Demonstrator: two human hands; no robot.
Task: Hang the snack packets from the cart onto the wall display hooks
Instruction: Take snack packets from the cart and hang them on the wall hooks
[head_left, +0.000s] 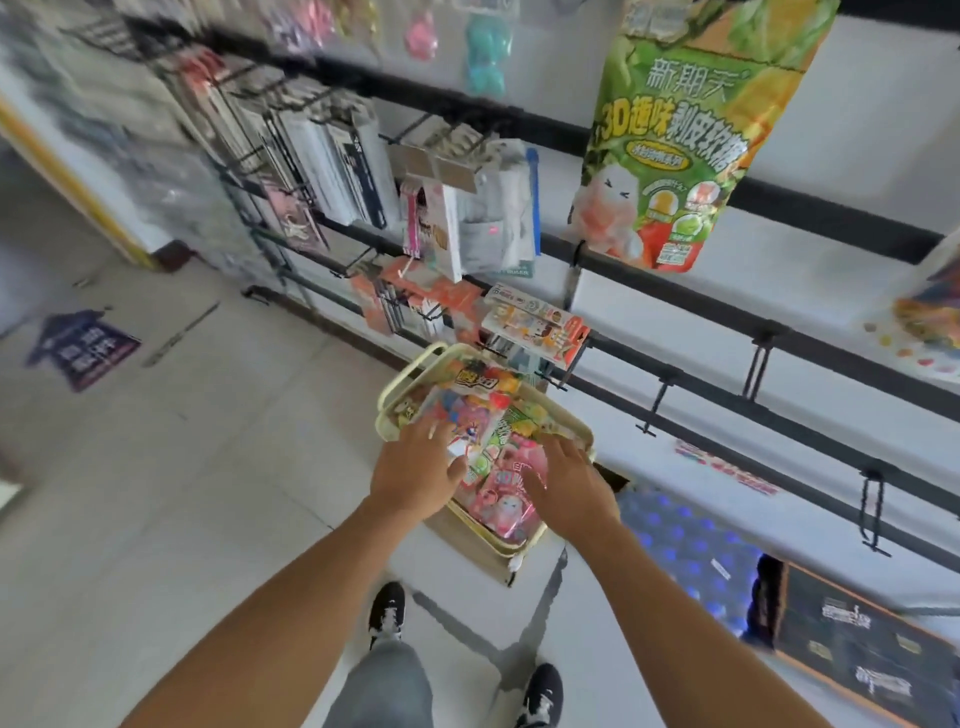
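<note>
Head view: both my hands down in the cart of snack packets, below the wall hooks.

Item one, cream-coloured plastic cart basket (387, 397), at centre of view, heaped with bright printed snack packets (480, 410). Item two, my left hand (418, 475), at the heap's 8 o'clock side, fingers spread and laid flat on the packets, gripping nothing. Item three, my right hand (569, 486), at the heap's 4 o'clock side, fingers spread and relaxed over a pink packet (506, 506); contact cannot be told. Item four, large green printed snack bag (670, 150), hanging on the wall at 1 o'clock. Item five, black wire display hooks (657, 402) on black rails, running toward 3 o'clock. Item six, hanging stationery packs (337, 171), at 11 o'clock, blurred.
</note>
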